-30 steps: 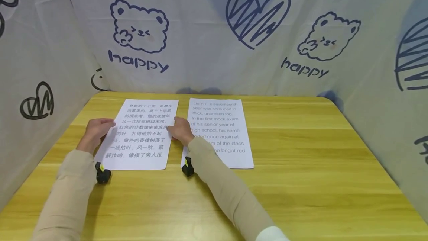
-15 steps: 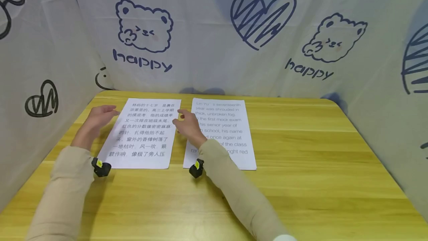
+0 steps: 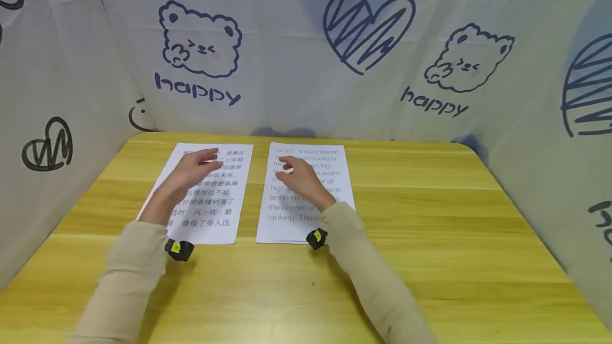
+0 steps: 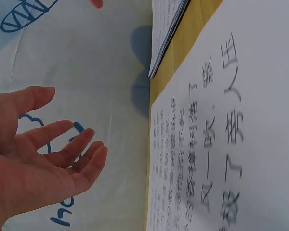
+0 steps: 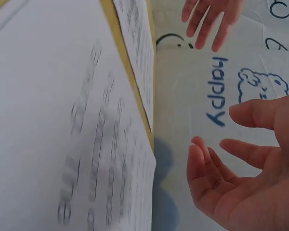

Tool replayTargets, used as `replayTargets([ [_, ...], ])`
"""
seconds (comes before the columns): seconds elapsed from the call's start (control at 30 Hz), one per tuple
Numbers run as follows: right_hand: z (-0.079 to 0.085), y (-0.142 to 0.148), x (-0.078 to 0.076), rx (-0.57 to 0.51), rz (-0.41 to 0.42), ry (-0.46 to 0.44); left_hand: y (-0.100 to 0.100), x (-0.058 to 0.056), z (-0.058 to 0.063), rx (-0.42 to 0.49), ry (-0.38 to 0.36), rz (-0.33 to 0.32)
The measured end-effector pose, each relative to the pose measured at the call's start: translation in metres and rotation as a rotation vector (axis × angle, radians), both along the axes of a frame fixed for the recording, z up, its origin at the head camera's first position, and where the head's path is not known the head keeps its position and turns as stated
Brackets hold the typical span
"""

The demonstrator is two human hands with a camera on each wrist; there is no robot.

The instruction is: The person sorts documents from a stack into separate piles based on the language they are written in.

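Observation:
Two printed paper stacks lie side by side on the wooden table. Over the left one, a Chinese-text sheet [image 3: 210, 222], my left hand [image 3: 193, 169] hovers with fingers loosely bent and nothing in them. In the left wrist view that hand [image 4: 48, 149] shows its thumb apart from the relaxed fingers, above the paper's surface. My right hand [image 3: 303, 177] hovers over the English-text sheet [image 3: 282, 230], covering part of its lines. The right wrist view shows this hand [image 5: 250, 168] holding nothing, its thumb spread from the gently bent fingers. Several sheets' edges show under the English page.
The yellow wood-grain table [image 3: 430, 259] stretches right and toward the front. A white cloth [image 3: 287, 94] with bear and heart drawings hangs behind it and along the sides. A small black wrist camera [image 3: 179, 250] sits at the left cuff, another black camera [image 3: 316, 238] at the right.
Both hands have let go of the Chinese sheet's edges and lifted. The left hand has moved right over that sheet, and the right hand has moved right over the English sheet.

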State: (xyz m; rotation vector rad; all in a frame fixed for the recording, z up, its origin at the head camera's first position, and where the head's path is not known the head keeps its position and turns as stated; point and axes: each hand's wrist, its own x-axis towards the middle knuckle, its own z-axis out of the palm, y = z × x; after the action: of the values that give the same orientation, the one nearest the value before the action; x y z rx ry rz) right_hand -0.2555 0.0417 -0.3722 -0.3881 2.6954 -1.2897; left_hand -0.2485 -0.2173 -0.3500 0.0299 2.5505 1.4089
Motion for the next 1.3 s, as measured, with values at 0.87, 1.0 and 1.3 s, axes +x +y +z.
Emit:
replayTargets([
  [0.87, -0.023, 0.13, -0.022, 0.132, -0.166, -0.151, 0.075, -0.033, -0.044, 0.126, -0.096, -0.064],
  [1.0, -0.024, 0.136, -0.023, 0.136, -0.162, -0.229, 0.082, -0.037, -0.049, 0.099, -0.127, -0.037],
  [1.3, -0.031, 0.141, -0.029, 0.133, -0.081, -0.285, 0.095, -0.035, -0.057, -0.132, -0.087, -0.091],
])
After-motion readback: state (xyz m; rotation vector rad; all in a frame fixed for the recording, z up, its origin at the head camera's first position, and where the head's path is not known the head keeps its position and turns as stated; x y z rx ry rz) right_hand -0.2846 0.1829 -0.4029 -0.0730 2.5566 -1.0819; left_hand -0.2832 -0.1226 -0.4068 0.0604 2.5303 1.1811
